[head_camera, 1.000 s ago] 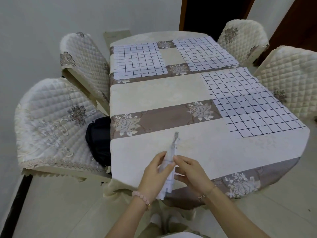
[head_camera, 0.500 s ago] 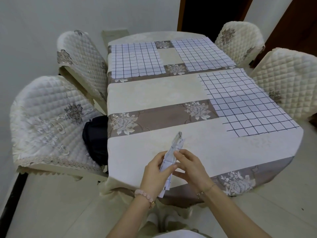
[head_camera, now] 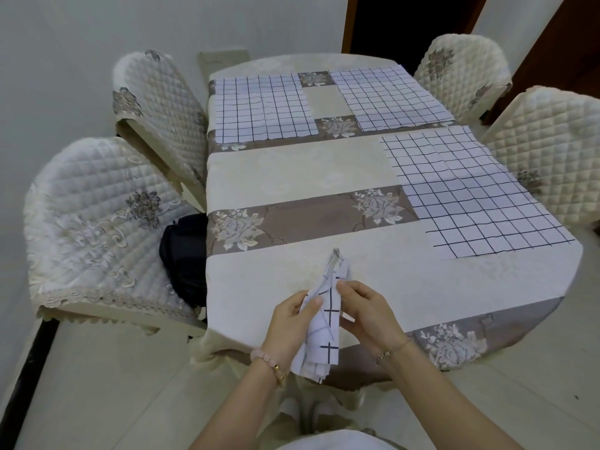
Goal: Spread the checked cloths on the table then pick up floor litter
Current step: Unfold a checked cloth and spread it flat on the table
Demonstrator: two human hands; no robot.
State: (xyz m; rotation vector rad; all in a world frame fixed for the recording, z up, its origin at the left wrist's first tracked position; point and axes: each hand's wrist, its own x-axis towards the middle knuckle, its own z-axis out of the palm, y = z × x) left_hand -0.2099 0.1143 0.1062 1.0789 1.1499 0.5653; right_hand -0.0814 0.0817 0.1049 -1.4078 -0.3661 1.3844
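We pinch a folded checked cloth [head_camera: 326,323] upright above the table's [head_camera: 292,186] near edge, the curled fingers [head_camera: 347,287] of our left hand [head_camera: 292,323] and right hand [head_camera: 367,315] gripping it, while three spread cloths [head_camera: 470,193] lie flat on the floral tablecloth [head_camera: 285,216] between four quilted chairs [head_camera: 97,228] on a pale tiled floor [head_camera: 113,384].

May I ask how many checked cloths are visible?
4: far left cloth, far right cloth, near right cloth spread on the table; a bunched cloth held by left hand and right hand.
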